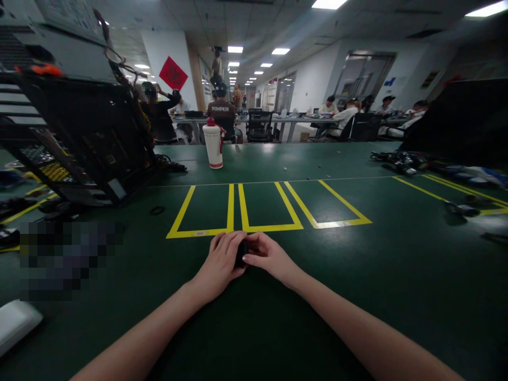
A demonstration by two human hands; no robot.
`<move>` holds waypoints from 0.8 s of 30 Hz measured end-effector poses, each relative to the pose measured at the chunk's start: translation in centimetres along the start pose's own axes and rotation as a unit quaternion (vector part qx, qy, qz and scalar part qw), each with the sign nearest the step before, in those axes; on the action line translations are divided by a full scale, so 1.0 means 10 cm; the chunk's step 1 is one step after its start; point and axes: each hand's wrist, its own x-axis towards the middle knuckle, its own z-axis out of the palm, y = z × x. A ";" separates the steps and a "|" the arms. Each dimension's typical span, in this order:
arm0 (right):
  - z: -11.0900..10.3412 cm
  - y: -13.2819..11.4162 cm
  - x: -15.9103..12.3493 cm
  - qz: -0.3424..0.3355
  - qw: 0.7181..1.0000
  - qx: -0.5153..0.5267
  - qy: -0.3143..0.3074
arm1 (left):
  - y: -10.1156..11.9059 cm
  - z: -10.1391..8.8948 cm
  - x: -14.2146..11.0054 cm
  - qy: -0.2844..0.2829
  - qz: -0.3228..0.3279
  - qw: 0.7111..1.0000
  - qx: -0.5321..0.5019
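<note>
Both hands meet over the green table, just in front of the yellow tape outlines (pixel 273 228). Between them is a small black object (pixel 241 254), mostly covered by fingers, so its kind cannot be made out. My left hand (pixel 222 259) curls over its left side, fingers closed around it. From the other side my right hand (pixel 270 256) pinches it, thumb in front and fingers behind.
An open black computer case (pixel 91 137) stands at the left, cables beside it. A white tumbler (pixel 213 144) with a red top is farther back. Dark cables (pixel 400 160) lie at the right. A white object (pixel 18 323) sits near left. People sit at desks beyond.
</note>
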 end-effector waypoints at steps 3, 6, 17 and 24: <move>0.01 -0.01 -0.01 -0.011 1.000 -0.005 -0.005 | -0.01 0.02 0.00 0.000 -0.005 1.000 -0.006; 0.02 -0.02 -0.03 -0.015 1.000 -0.011 -0.002 | -0.01 0.01 0.00 -0.003 -0.007 1.000 -0.009; 0.03 -0.04 -0.03 -0.014 0.997 -0.065 0.028 | 0.03 -0.08 0.03 -0.027 -0.018 0.999 -0.021; 0.00 0.01 -0.01 -0.038 0.998 -0.057 0.002 | 0.02 -0.07 0.03 -0.032 -0.025 0.999 -0.027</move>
